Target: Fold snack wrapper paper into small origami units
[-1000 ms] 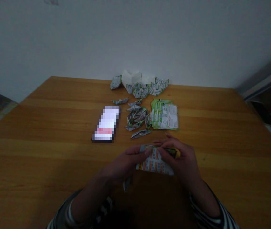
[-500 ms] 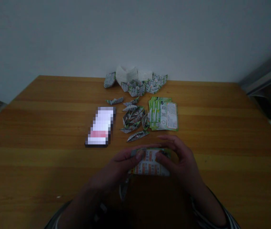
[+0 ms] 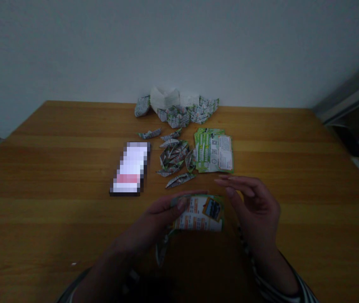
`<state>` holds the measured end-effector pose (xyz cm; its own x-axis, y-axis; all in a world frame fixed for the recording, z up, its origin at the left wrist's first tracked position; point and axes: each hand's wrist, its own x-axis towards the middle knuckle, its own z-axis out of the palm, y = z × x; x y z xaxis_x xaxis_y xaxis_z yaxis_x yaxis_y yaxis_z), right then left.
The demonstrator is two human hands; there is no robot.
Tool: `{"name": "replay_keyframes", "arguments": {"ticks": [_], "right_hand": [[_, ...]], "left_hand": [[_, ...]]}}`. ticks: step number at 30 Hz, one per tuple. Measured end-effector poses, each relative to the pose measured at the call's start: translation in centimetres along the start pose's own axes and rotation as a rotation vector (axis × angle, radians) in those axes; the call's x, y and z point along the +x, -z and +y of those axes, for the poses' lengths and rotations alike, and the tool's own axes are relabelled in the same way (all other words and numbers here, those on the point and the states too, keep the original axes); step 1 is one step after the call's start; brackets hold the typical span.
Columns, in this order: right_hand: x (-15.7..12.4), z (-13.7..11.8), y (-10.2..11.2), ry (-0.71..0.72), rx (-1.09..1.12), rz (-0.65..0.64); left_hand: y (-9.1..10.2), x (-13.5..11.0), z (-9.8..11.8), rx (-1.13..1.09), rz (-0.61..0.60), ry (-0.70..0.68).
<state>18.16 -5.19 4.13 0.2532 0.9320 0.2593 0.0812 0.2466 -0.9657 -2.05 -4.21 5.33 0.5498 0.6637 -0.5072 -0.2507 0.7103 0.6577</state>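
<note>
My left hand (image 3: 163,210) grips a printed card (image 3: 198,216), thumb on top and fingers beneath; the card shows orange and dark text and a small picture at its right. Just right of the card, my right hand (image 3: 251,206) is apart from it, fingers stretched out and thumb spread, holding nothing. Beyond my right hand lies a fanned stack of green-and-white printed cards (image 3: 215,151). Several folded paper pieces (image 3: 174,155) sit left of that stack. Partly under my left wrist, another folded paper piece (image 3: 162,250) shows at the near side.
A phone (image 3: 130,168) with a lit, blurred screen lies left of the folded pieces. At the back, by the wall, are larger folded paper shapes (image 3: 179,115) and white crumpled paper (image 3: 165,99). A tiny white scrap (image 3: 73,264) rests at the near left of the wooden table (image 3: 56,176).
My right hand has let go of the card and moved a little to the right, uncovering the card's picture. My left hand keeps its hold. The view has shifted slightly.
</note>
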Motion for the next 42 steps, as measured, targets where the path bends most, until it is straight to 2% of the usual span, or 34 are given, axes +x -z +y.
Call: {"name": "replay_keyframes", "arguments": {"ticks": [12,21,32,39,42], "right_hand": [[-0.3,0.0,0.0,-0.086,0.009,-0.024],[-0.6,0.4,0.3,-0.038,0.067,0.036],[-0.6,0.3,0.3,-0.065,0.058,0.006],[-0.5,0.3,0.0,-0.059,0.016,-0.124],[-0.4,0.3,-0.1,-0.076,0.025,-0.165]], "left_hand": [[-0.2,-0.1,0.4,0.048,0.019,0.006],[-0.5,-0.2,0.5,0.088,0.011,-0.031],[-0.2,-0.1,0.5,0.116,-0.037,-0.05],[-0.5,-0.8,0.9,0.303,0.026,-0.213],[-0.9,-1.0,1.1,0.386,0.003,-0.271]]}}
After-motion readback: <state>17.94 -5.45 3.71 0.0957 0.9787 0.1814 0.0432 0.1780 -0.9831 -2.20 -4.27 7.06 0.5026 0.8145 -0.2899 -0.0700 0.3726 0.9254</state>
